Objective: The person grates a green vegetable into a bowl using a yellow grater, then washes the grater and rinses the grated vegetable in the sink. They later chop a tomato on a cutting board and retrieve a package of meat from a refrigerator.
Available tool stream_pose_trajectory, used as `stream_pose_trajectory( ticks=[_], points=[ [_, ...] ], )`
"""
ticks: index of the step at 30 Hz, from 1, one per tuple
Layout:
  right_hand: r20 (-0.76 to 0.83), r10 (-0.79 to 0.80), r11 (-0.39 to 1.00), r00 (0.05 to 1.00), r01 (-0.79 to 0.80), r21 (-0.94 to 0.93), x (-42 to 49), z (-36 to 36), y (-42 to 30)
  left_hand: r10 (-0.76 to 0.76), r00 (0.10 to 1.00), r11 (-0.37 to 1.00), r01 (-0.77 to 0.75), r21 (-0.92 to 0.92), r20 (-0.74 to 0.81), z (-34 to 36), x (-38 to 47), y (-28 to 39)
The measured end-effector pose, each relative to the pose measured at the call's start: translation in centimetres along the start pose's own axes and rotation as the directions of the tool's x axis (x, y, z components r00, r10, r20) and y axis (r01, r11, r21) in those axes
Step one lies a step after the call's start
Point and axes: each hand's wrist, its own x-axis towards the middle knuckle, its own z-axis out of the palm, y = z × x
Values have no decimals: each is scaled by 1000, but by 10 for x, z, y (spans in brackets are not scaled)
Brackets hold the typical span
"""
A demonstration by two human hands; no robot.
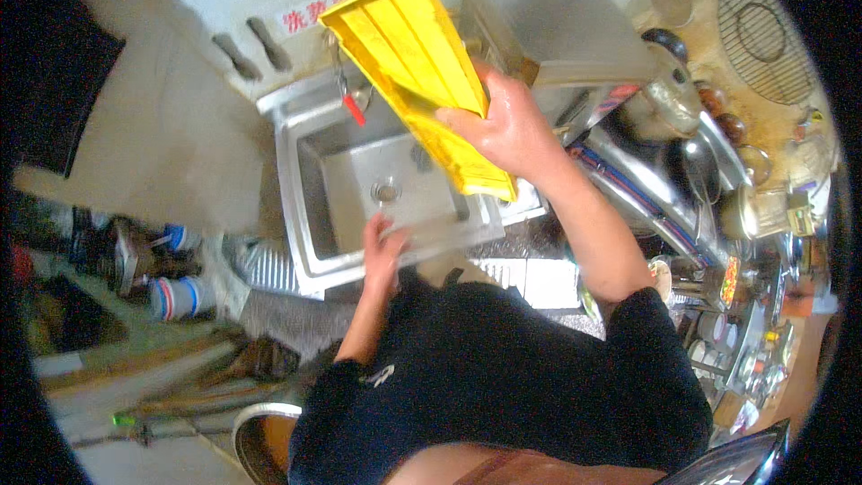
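Observation:
My right hand grips a long yellow plastic tray or trough by its lower right side, raised and tilted over the back right of a stainless steel sink. My left hand is over the sink's near rim with its fingers apart and holds nothing. Below its fingertips' far side lies the round drain in the basin floor. A red tap handle or tag shows at the back of the sink, left of the tray. The tray hides part of the basin and the tap.
A large metal box stands behind on the right. Pots, lids and a round wire rack fill the right side. A grey board or panel lies left of the sink. A blue-banded bucket is at lower left.

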Motion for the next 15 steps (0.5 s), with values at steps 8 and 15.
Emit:
stream_pose_trajectory(
  ticks=[8, 15],
  points=[
    [506, 546, 810, 668, -267, -521, 11, 103, 42, -75, 944, 992, 103, 70, -322, -147, 17, -11],
    [88, -1, 797, 996, 54, -602, 171, -156, -175, -166, 969, 959, 202, 199, -180, -105, 90, 36]
  ],
)
